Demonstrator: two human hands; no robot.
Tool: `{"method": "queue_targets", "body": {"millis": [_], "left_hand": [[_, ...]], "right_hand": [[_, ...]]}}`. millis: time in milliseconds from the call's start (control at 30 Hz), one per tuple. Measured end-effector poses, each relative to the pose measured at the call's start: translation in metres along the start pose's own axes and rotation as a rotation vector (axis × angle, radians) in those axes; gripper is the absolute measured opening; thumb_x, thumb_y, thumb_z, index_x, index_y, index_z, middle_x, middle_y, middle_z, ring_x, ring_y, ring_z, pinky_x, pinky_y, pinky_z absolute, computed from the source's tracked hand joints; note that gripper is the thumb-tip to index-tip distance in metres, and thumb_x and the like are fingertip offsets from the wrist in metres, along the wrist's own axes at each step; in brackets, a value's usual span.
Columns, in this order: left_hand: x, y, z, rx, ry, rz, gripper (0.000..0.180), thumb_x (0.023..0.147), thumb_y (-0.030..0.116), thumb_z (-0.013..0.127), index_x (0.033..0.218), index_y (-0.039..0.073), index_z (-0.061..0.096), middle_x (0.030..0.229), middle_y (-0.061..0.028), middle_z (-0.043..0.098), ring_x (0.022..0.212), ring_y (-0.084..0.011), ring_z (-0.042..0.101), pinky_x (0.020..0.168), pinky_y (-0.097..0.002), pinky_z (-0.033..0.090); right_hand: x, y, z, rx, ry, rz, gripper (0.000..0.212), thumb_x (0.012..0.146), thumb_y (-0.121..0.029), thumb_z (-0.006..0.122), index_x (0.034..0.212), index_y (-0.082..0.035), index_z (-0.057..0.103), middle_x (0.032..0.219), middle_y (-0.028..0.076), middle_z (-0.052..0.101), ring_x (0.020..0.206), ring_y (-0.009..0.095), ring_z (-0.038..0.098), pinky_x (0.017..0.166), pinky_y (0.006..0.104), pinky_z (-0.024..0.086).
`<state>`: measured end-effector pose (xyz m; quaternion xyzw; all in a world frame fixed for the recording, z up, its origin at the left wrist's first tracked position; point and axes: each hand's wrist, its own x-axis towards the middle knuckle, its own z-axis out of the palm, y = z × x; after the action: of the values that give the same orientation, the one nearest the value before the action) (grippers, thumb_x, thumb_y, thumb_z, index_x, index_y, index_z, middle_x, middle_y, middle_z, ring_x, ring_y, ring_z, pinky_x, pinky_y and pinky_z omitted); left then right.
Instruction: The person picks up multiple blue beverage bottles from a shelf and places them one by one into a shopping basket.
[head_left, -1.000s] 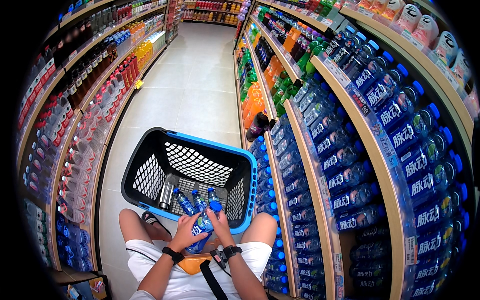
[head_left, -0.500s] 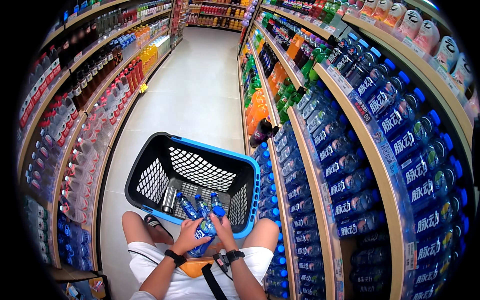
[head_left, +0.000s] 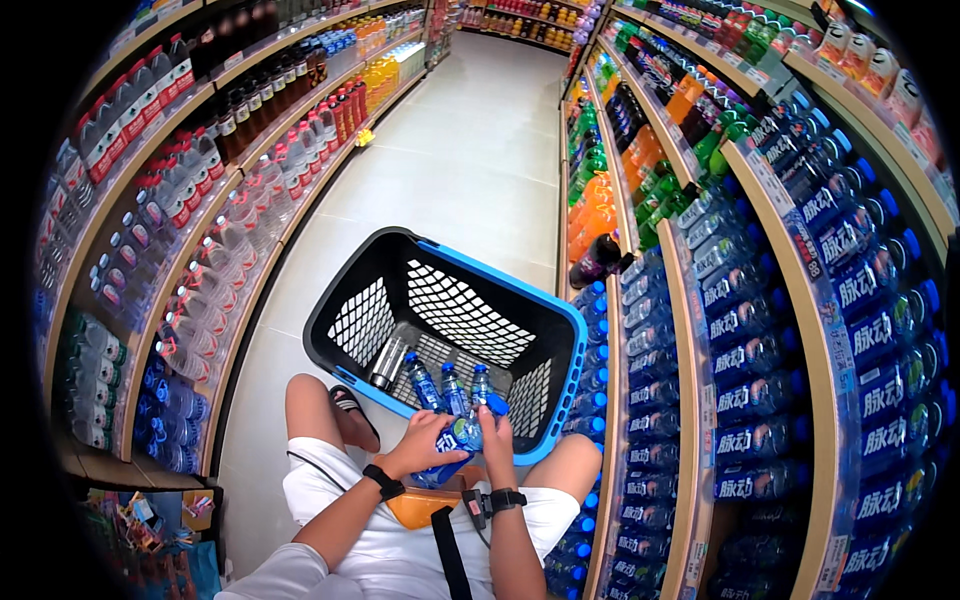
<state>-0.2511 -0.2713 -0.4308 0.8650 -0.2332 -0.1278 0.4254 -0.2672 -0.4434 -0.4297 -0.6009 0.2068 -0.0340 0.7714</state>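
My left hand [head_left: 422,446] is wrapped around the body of a blue-capped drink bottle [head_left: 462,434], tilted over my lap at the near rim of a shopping basket [head_left: 442,247]. At the bottle's cap end, my right hand [head_left: 496,438] is closed on it, its fingers by the blue cap. Inside the black basket with its blue rim lie several similar blue bottles [head_left: 424,384], partly hidden behind my hands. A silver cylindrical flask [head_left: 388,362] leans beside them at the basket's left side.
Shelves of blue bottles [head_left: 742,375] rise close on my right. Clear bottles with red or pink caps [head_left: 225,265] fill the left shelves. The pale tiled aisle floor [head_left: 470,150] runs ahead between them. An orange-brown pouch [head_left: 418,508] lies on my lap.
The whole view has swung left, so the basket, hands and shelves appear farther right. Both hands keep hold of the same bottle, with little visible change in grip.
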Motion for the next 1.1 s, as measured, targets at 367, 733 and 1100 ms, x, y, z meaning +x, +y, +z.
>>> {"method": "queue_targets", "body": {"millis": [367,733,1100], "left_hand": [[-0.01,0.002,-0.008,0.04,0.054,0.041,0.084,0.072,0.055,0.075,0.129,-0.001,0.049,0.107,-0.0185,0.065,0.116,-0.0333,0.051,0.109,-0.0421,0.025],[-0.006,-0.001,0.002,-0.071,0.041,0.04,0.082,0.077,0.058,0.07,0.133,0.002,0.048,0.121,-0.0185,0.058,0.122,-0.0382,0.043,0.11,-0.0435,0.025],[-0.014,-0.01,-0.001,-0.087,0.061,0.064,0.081,0.077,0.056,0.07,0.134,0.002,0.048,0.115,-0.0183,0.057,0.116,-0.0373,0.043,0.107,-0.0434,0.027]], "right_hand": [[0.0,0.006,0.006,-0.07,-0.043,-0.056,0.031,0.093,-0.026,0.063,0.111,-0.001,0.061,0.1,0.005,0.065,0.088,0.012,0.058,0.079,0.0273,0.047],[0.005,0.012,-0.007,-0.148,-0.025,-0.052,0.045,0.097,-0.042,0.055,0.109,0.001,0.059,0.1,0.007,0.06,0.087,0.015,0.056,0.08,0.0284,0.045],[0.01,0.026,0.0,-0.084,-0.044,-0.032,0.041,0.099,-0.038,0.053,0.108,0.001,0.058,0.096,0.006,0.06,0.082,0.014,0.057,0.075,0.0279,0.047]]}}
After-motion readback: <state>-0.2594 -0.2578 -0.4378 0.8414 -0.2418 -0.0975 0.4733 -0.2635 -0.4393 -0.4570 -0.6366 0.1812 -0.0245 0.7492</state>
